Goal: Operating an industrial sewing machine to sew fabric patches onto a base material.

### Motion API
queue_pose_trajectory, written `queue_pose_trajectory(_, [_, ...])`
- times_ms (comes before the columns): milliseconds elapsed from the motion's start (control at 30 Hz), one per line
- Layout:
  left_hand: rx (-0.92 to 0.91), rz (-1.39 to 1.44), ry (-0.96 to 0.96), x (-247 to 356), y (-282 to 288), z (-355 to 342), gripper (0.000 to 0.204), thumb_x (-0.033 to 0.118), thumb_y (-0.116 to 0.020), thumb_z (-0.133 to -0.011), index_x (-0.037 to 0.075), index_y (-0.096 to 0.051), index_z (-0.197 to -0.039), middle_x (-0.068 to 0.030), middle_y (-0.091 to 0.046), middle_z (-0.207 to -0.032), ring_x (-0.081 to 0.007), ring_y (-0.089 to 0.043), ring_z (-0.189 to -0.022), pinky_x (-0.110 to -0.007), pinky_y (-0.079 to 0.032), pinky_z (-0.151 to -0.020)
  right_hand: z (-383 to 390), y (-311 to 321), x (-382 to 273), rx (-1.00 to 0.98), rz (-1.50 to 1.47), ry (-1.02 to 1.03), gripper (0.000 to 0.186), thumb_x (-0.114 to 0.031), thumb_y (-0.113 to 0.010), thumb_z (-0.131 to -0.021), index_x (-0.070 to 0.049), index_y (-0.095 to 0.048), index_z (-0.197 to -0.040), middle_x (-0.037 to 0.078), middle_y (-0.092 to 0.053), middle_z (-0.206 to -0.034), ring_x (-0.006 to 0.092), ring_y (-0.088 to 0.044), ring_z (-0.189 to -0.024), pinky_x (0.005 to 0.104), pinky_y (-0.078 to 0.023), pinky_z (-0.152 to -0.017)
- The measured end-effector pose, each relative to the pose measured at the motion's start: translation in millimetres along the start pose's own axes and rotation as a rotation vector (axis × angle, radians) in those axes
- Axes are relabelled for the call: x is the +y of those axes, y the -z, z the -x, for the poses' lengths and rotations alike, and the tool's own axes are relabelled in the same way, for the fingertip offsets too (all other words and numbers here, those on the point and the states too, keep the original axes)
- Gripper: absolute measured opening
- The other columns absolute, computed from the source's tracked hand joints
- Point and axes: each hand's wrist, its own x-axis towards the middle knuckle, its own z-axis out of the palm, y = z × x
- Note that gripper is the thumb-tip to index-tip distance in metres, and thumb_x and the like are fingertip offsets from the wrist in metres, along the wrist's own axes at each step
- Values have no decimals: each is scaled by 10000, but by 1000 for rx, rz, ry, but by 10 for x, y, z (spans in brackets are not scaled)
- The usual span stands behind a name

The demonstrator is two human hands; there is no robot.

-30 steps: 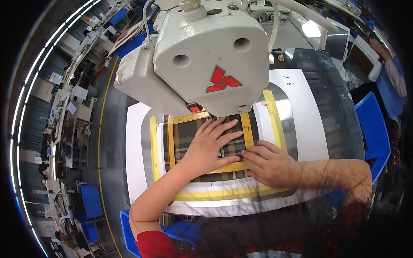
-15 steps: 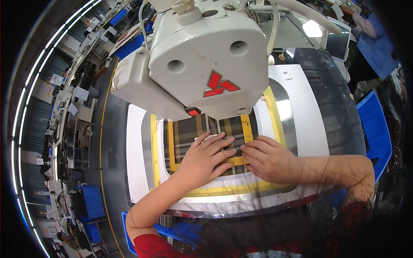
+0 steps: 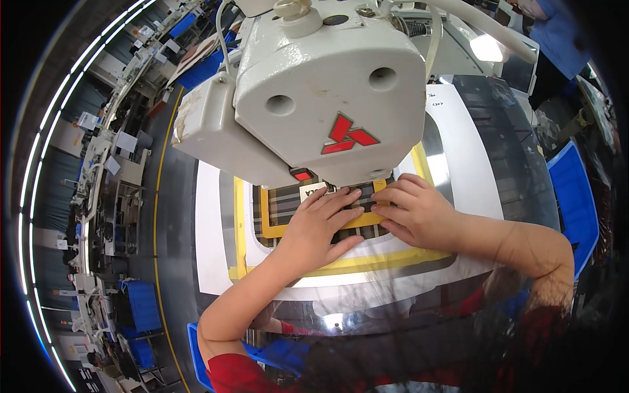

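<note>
Dark plaid fabric (image 3: 283,211) lies beneath the sewing machine head (image 3: 282,137), with a flat yellow frame (image 3: 265,216) on top of it. My left hand (image 3: 313,226) rests palm down over the fabric and the frame's near side, fingers spread. Just beyond its fingertips a small white label (image 3: 310,190) with dark lettering shows under the machine. My right hand (image 3: 419,213) lies at the frame's right near corner, its fingertips touching the yellow edge and its fingers slightly apart. The overhanging head hides the frame's far side and most of the needle area.
Around the fabric is a white sheet (image 3: 473,187) with yellow tape strips (image 3: 240,226), on a glossy dark table (image 3: 393,313). Blue bins (image 3: 571,200) stand at the right and near left. Another person (image 3: 557,46) is at the far right. Workstations line the aisle at left.
The fabric, yellow frame and white sheet have slid away from me, further under the machine head, with both hands on them. More of the white label shows. The view has shifted slightly.
</note>
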Motion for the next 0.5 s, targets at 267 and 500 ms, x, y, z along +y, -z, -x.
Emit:
queue_pose_trajectory(267, [62, -45, 23, -179, -59, -106, 445, 387, -674, -828, 71, -649, -1140, -131, -616, -1155, -309, -553, -1114, -448, -368, -1038, -89, -106, 208, 110, -32, -159, 76, -54, -638, -779, -25, -615, -845, 96, -584, -926, 261, -565, -901, 379, -453, -870])
queue_pose_trajectory(500, [2, -112, 105, -368, -94, -183, 523, 496, -603, -863, 42, -679, -1112, -212, -621, -927, -342, -621, -851, -418, -495, -786, -157, -120, 326, 137, 45, -158, 77, -47, -639, -770, -27, -608, -839, 100, -574, -914, 265, -562, -890, 376, -456, -850])
